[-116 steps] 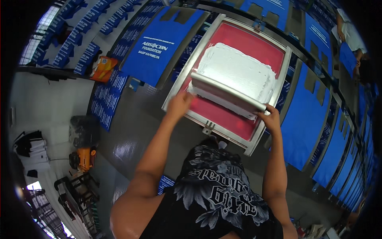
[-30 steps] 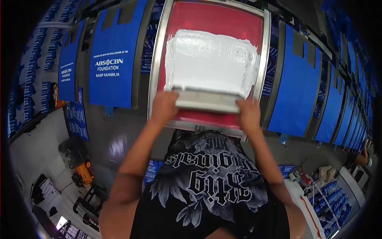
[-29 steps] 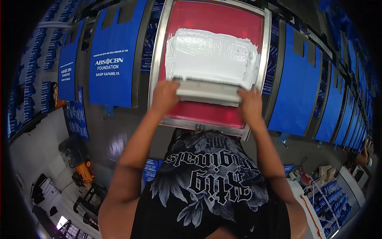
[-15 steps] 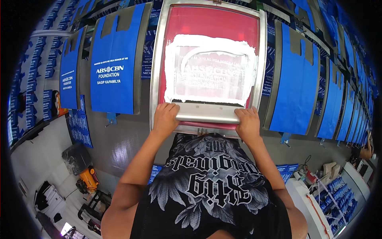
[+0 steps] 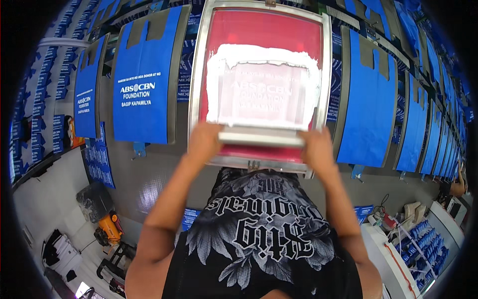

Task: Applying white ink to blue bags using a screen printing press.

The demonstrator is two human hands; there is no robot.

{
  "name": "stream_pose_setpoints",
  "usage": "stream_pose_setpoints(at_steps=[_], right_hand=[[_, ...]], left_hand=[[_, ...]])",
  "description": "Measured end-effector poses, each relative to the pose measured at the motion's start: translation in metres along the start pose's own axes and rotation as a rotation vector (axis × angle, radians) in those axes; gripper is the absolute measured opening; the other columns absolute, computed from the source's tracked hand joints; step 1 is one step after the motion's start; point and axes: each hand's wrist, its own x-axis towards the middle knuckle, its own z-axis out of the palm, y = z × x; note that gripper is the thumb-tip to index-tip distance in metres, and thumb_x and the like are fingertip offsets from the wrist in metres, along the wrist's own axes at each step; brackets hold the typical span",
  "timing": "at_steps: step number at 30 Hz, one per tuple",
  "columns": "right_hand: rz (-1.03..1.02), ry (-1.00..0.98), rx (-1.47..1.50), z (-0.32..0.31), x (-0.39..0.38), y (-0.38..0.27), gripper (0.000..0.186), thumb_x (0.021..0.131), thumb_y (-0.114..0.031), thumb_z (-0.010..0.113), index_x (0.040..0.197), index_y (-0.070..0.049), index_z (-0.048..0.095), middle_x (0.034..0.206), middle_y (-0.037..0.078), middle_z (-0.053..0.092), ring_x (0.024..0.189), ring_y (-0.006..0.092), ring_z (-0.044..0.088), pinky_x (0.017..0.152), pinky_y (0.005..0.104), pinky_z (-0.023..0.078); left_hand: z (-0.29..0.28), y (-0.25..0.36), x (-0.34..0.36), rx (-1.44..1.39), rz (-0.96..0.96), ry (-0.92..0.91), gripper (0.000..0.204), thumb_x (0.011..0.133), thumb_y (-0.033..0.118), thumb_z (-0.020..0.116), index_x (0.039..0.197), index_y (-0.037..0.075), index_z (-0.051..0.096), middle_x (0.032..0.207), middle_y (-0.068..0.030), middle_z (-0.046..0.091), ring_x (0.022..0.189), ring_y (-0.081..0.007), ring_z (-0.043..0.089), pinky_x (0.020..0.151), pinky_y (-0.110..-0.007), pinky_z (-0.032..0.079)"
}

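Observation:
A metal-framed printing screen [image 5: 324, 74] with red mesh lies in front of me. White ink [image 5: 219, 99] covers the middle of its mesh, thick around the edges, with pale lettering showing through. Across the near part of the screen lies a wide metal squeegee [image 5: 261, 138], just below the ink. My left hand [image 5: 205, 144] is wrapped round its left end and my right hand [image 5: 317, 149] round its right end. Both hands are smeared by motion, and the squeegee's blade edge is hidden.
Blue fabric pieces on grey boards stand left [image 5: 142, 94] and right [image 5: 368, 109] of the screen, in a long row to the right. More printed blue pieces hang behind. A yellow-and-black machine [image 5: 109, 228] stands at lower left, and a white cabinet [image 5: 383, 254] at lower right.
The curved streak of white ink inside the coated area has gone, leaving a smoother film and a ragged line near its top. The squeegee and both hands sit slightly farther from me.

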Motion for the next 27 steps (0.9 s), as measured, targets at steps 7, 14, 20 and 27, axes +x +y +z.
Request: stream_pose_setpoints(at_steps=[7,14,20,27], right_hand=[[-0.024,0.118,-0.111,-0.011,0.113,0.039,0.039,0.061,-0.005,0.06,0.099,-0.011,0.066,0.08,0.016,0.065,0.081,0.0312,0.062,0.091,0.046,0.042],[-0.056,-0.02,-0.039,-0.081,0.211,0.056,0.049,0.065,-0.009,0.055,0.113,-0.014,0.064,0.101,0.016,0.065,0.096,0.0329,0.062,0.087,0.0392,0.048],[-0.099,0.069,0.028,-0.113,0.232,0.078,0.05,0.061,-0.009,0.059,0.11,-0.009,0.064,0.095,0.019,0.066,0.086,0.0302,0.065,0.079,0.0369,0.051],[-0.152,-0.105,-0.025,-0.09,0.247,0.058,0.053,0.06,-0.012,0.065,0.113,-0.007,0.062,0.102,0.02,0.064,0.098,0.0341,0.061,0.089,0.0369,0.046]], left_hand=[[-0.005,-0.026,0.121,0.074,-0.019,0.102,0.027,0.065,0.014,0.069,0.092,0.013,0.07,0.083,-0.0148,0.067,0.08,-0.0322,0.064,0.073,-0.042,0.051],[-0.057,-0.035,0.193,0.125,-0.101,0.059,0.038,0.065,0.029,0.076,0.094,0.007,0.066,0.087,-0.0155,0.065,0.084,-0.035,0.062,0.075,-0.043,0.048],[-0.029,-0.012,0.07,-0.091,-0.006,0.698,0.026,0.079,0.022,0.068,0.098,0.004,0.062,0.089,-0.0137,0.063,0.079,-0.0242,0.061,0.066,-0.034,0.046],[0.146,0.021,-0.108,-1.082,-0.51,-0.682,0.045,0.089,0.045,0.057,0.097,0.001,0.063,0.08,-0.0023,0.06,0.068,-0.0095,0.055,0.063,-0.025,0.046]])
